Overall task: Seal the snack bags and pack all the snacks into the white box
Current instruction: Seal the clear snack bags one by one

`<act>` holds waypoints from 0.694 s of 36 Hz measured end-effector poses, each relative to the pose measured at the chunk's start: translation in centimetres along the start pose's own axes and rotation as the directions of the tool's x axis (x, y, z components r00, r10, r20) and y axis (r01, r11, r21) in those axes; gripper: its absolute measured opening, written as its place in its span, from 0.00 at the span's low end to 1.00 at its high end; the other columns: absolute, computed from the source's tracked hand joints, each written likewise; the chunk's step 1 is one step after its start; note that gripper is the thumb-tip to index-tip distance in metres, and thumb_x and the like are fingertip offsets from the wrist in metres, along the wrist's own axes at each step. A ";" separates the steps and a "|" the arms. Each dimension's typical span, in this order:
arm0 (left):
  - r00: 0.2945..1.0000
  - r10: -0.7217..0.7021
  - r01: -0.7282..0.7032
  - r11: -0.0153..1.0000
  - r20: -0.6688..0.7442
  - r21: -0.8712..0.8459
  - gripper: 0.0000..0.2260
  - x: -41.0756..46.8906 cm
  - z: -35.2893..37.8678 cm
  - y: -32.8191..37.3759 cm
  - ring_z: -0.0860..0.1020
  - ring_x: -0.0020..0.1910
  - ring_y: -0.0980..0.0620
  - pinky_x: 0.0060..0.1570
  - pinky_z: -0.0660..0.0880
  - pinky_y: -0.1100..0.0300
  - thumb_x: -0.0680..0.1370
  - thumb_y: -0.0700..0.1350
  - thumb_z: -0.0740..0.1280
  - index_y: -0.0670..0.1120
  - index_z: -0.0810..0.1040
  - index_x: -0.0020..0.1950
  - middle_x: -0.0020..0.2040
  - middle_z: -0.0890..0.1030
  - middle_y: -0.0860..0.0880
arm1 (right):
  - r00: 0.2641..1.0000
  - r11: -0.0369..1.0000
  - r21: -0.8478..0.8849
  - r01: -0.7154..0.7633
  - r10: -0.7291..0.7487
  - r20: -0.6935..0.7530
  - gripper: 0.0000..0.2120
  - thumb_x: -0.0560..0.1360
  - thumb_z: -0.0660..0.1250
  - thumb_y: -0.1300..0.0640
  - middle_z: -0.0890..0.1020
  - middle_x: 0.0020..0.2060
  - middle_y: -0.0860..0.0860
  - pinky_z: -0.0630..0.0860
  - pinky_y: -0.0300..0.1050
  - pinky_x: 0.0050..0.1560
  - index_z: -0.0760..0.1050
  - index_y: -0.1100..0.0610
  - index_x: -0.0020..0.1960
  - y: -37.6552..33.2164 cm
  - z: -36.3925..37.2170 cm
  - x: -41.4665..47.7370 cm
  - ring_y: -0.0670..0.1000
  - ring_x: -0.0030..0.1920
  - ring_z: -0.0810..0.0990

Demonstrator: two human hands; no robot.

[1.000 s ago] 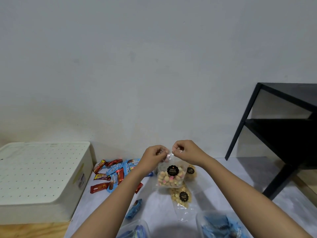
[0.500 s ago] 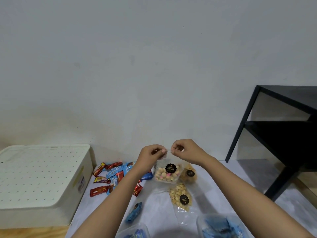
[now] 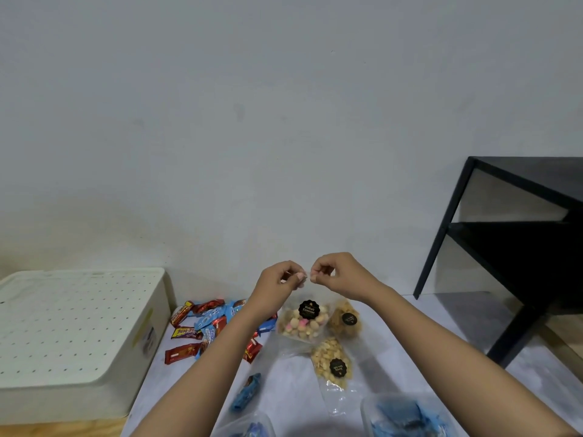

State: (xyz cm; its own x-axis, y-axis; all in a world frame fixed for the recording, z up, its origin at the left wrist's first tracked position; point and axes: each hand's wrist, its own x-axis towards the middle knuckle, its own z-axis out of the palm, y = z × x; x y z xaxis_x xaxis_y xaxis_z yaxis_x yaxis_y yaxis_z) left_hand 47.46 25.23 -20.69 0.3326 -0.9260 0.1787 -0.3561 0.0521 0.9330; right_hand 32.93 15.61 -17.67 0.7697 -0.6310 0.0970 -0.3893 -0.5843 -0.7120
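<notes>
The task looks barely begun: the white box sits lidded at the left of the table, nothing visibly packed, while the left hand and right hand pinch the top edge of the clear biscuit bag held above the table. I count three clear snack bags, the other two lying near it, roughly a dozen loose wrapped bars, too overlapped for an exact count, and two tubs at the near edge.

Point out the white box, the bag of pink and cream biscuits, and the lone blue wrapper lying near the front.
white box (image 3: pixel 75 329): head view, on its perforated lid.
bag of pink and cream biscuits (image 3: pixel 301 326): head view, on the biscuits below the black label.
lone blue wrapper (image 3: pixel 247 393): head view, on its middle.
</notes>
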 end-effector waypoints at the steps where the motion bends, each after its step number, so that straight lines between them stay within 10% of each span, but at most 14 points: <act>1: 1.000 -0.004 0.004 1.000 -0.008 0.003 0.07 0.0 0.1 0.0 0.78 0.39 0.53 0.46 0.75 0.61 0.77 0.38 0.64 0.46 0.78 0.41 0.36 0.80 0.49 | 1.000 1.000 0.014 -0.001 0.001 -0.002 0.04 0.73 0.68 0.60 0.81 0.37 0.48 0.73 0.34 0.42 0.80 0.54 0.40 0.0 -0.1 0.0 0.44 0.39 0.76; 25: 0.999 -0.049 0.049 0.998 -0.003 -0.038 0.04 0.3 0.0 -1.4 0.78 0.40 0.50 0.45 0.76 0.61 0.75 0.38 0.68 0.45 0.78 0.41 0.37 0.79 0.47 | 0.993 0.988 0.102 -0.116 0.116 0.003 0.07 0.72 0.68 0.68 0.80 0.37 0.49 0.72 0.25 0.37 0.80 0.58 0.46 1.8 -1.2 -0.6 0.41 0.36 0.77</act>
State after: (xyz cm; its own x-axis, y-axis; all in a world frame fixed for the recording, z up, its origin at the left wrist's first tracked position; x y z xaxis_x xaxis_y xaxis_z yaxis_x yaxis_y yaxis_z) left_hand 48.09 24.86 -21.91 0.3523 -0.9263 0.1338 -0.3059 0.0211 0.9518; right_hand 31.22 14.33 -18.19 0.7208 -0.6931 0.0117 -0.4224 -0.4525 -0.7854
